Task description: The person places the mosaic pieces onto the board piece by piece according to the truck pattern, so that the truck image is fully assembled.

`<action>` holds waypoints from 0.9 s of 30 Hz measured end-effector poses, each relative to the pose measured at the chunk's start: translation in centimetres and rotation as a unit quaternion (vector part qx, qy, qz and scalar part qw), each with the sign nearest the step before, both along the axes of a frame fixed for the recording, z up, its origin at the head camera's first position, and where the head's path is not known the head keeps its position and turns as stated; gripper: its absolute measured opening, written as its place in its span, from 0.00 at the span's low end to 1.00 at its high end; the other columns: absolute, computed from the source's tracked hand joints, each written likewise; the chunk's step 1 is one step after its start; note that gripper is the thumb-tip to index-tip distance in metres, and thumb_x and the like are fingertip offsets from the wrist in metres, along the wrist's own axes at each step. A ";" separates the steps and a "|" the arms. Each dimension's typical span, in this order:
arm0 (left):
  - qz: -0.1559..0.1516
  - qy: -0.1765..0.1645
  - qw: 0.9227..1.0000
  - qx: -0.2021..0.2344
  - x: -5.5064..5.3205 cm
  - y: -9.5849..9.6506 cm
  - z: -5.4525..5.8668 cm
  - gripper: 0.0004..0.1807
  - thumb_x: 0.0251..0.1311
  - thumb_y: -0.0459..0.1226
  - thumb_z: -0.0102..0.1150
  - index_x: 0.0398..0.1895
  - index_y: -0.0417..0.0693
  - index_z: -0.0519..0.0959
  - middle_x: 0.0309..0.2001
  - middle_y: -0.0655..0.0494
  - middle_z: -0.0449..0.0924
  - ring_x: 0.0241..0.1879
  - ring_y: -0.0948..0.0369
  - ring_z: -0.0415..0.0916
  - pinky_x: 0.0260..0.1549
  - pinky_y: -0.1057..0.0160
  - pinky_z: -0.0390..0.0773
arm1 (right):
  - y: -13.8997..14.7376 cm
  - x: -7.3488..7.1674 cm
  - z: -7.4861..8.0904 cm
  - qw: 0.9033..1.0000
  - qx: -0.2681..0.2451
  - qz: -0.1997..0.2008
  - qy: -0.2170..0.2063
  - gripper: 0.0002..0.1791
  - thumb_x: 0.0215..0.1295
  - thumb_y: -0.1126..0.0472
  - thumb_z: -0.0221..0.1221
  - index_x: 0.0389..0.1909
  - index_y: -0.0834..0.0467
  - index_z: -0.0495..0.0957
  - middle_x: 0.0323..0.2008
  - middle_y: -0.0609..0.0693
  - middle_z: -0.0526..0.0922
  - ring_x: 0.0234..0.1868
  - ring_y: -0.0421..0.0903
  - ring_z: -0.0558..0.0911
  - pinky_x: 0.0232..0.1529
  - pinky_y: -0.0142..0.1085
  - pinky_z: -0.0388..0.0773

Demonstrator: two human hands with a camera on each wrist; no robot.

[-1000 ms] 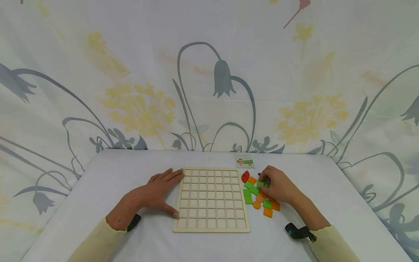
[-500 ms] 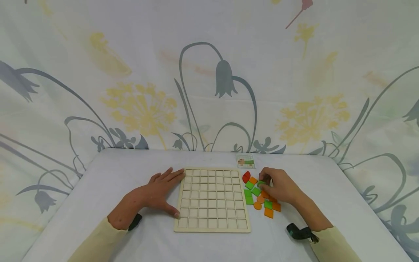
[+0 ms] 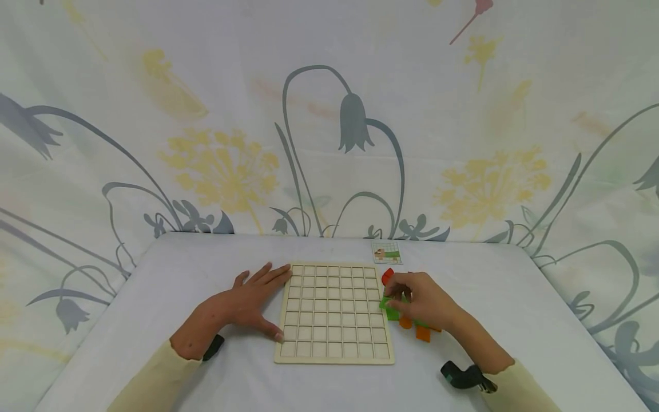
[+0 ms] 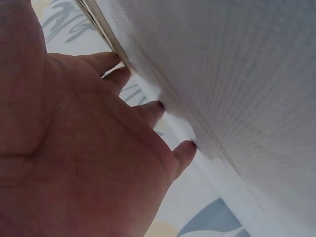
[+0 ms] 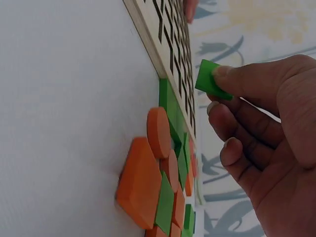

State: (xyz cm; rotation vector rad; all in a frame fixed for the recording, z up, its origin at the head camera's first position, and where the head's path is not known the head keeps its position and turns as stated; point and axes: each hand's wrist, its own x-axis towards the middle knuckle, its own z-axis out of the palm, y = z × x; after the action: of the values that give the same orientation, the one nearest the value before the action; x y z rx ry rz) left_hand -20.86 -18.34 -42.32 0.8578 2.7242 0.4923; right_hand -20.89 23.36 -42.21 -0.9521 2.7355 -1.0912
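A square wooden grid board (image 3: 333, 313) lies flat on the table, its cells bare. Spread fingers of my left hand (image 3: 247, 306) touch the board's left edge with fingertips and thumb. In the right wrist view, my right hand (image 5: 266, 108) pinches a green square tile (image 5: 210, 79) between thumb and fingers, lifted above the pile. Under and around that hand lie loose tiles: an orange square tile (image 5: 140, 182), an orange round tile (image 5: 158, 132) and green tiles (image 5: 168, 98) against the board's side. A red piece (image 3: 388, 276) shows behind the hand, which hides part of the pile.
A small picture card (image 3: 386, 252) with a printed grid lies behind the tiles, near the table's back edge. Patterned cloth (image 3: 319, 171) hangs behind the white table (image 3: 226, 383). Dark straps with devices (image 3: 465, 377) sit at the wrists.
My right hand has lifted the green square tile off the pile and moved left, toward the board's right edge. The left hand stays in place on the board.
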 end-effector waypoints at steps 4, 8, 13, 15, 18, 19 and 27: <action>0.000 0.000 1.000 0.000 -0.1 -0.1 -0.1 0.73 0.44 0.68 0.80 0.87 0.46 0.51 0.87 0.49 0.45 0.84 0.38 0.39 0.70 0.22 0.43 | -1.0 0.3 -0.4 0.999 0.001 0.020 -0.028 0.10 0.64 0.66 0.74 0.38 0.48 0.85 0.33 0.37 0.83 0.34 0.38 0.80 0.37 0.32 0.78; -0.001 0.002 1.000 0.000 -0.2 -0.1 -0.3 0.73 0.44 0.68 0.80 0.87 0.45 0.51 0.87 0.49 0.45 0.84 0.38 0.40 0.70 0.22 0.44 | -1.5 0.6 -0.8 0.998 0.013 0.032 -0.046 0.10 0.64 0.64 0.75 0.36 0.47 0.84 0.31 0.37 0.82 0.33 0.37 0.79 0.36 0.32 0.77; -0.004 0.001 1.000 0.002 -0.2 -0.2 -0.3 0.73 0.44 0.67 0.81 0.87 0.45 0.51 0.87 0.49 0.45 0.84 0.38 0.39 0.70 0.22 0.44 | -1.7 0.7 -0.8 0.998 0.020 0.032 -0.041 0.10 0.63 0.64 0.75 0.36 0.47 0.85 0.31 0.36 0.81 0.33 0.38 0.78 0.36 0.32 0.77; -0.004 0.001 1.000 0.003 -0.2 -0.2 -0.3 0.73 0.44 0.67 0.81 0.87 0.45 0.51 0.87 0.49 0.45 0.84 0.38 0.39 0.70 0.22 0.44 | -1.6 0.7 -0.8 0.998 0.025 0.036 -0.035 0.09 0.63 0.63 0.75 0.36 0.46 0.86 0.32 0.36 0.81 0.33 0.38 0.78 0.36 0.33 0.77; -0.002 0.000 1.000 0.003 -0.2 -0.2 -0.4 0.73 0.44 0.67 0.81 0.87 0.45 0.51 0.87 0.50 0.45 0.84 0.38 0.39 0.70 0.22 0.44 | -1.6 0.6 -0.8 0.998 0.036 0.048 -0.024 0.07 0.64 0.61 0.75 0.38 0.45 0.88 0.34 0.35 0.82 0.33 0.40 0.77 0.36 0.32 0.76; -0.002 0.001 1.000 0.003 -0.2 -0.2 -0.4 0.73 0.44 0.67 0.81 0.87 0.45 0.52 0.87 0.50 0.45 0.84 0.38 0.39 0.70 0.22 0.44 | -1.5 0.5 -0.8 0.998 0.038 0.052 -0.021 0.07 0.65 0.60 0.75 0.38 0.44 0.89 0.35 0.34 0.82 0.33 0.40 0.77 0.35 0.32 0.76; -0.003 0.008 1.000 -0.001 -0.1 -0.2 -0.4 0.72 0.45 0.67 0.80 0.86 0.45 0.52 0.87 0.49 0.46 0.84 0.38 0.40 0.70 0.22 0.46 | -0.7 0.1 -0.7 0.997 0.050 0.047 0.020 0.08 0.67 0.64 0.73 0.44 0.50 0.90 0.39 0.39 0.86 0.36 0.37 0.78 0.38 0.33 0.79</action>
State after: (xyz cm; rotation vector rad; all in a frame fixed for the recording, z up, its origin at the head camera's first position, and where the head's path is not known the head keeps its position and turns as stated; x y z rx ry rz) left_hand -21.00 -18.54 -42.75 0.8737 2.7346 0.4825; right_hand -20.84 22.70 -42.88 -1.0867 2.7150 -0.9210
